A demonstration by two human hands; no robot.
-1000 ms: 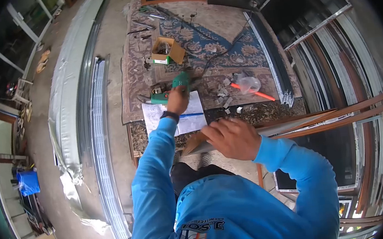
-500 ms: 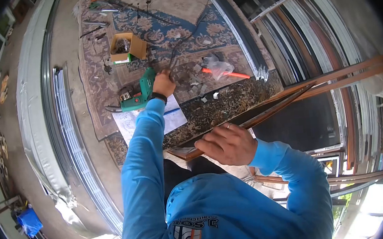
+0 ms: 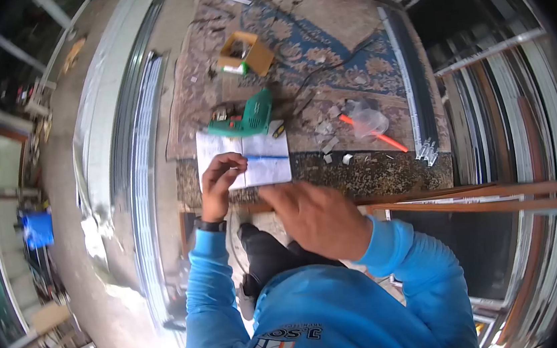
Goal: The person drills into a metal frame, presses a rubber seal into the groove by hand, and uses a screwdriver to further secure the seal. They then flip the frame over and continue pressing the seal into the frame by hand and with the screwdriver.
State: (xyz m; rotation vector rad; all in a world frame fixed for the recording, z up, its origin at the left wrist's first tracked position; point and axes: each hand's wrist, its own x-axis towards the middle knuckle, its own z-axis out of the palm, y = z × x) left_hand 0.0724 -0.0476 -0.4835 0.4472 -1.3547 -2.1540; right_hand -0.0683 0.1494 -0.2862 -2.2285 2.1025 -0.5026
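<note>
My left hand (image 3: 221, 183) is over an open notebook (image 3: 275, 173), its fingers curled and thumb close to them. Whatever lies between the fingertips is too small to make out. A blue pen (image 3: 267, 157) rests across the pages just right of those fingertips. Beyond the notebook, a green power tool (image 3: 256, 114) lies on its side. My right hand (image 3: 319, 217), blurred, hovers palm down near the table's front edge, fingers stretched to the left. Long brown frame bars (image 3: 441, 194) run along that edge behind it; contact with them cannot be made out.
On the patterned carpet (image 3: 320, 52) covering the table are an open cardboard box (image 3: 259, 58), an orange tube (image 3: 389, 142), a clear plastic bag (image 3: 367, 122) and small scraps (image 3: 325, 129). Dark profiles (image 3: 410, 81) line its right side. Long profiles (image 3: 143, 126) stand at left.
My left hand has drawn back from beside the power tool to the notebook. My right hand has come off the brown bar's end, and that bar now lies along the table edge. The view has shifted.
</note>
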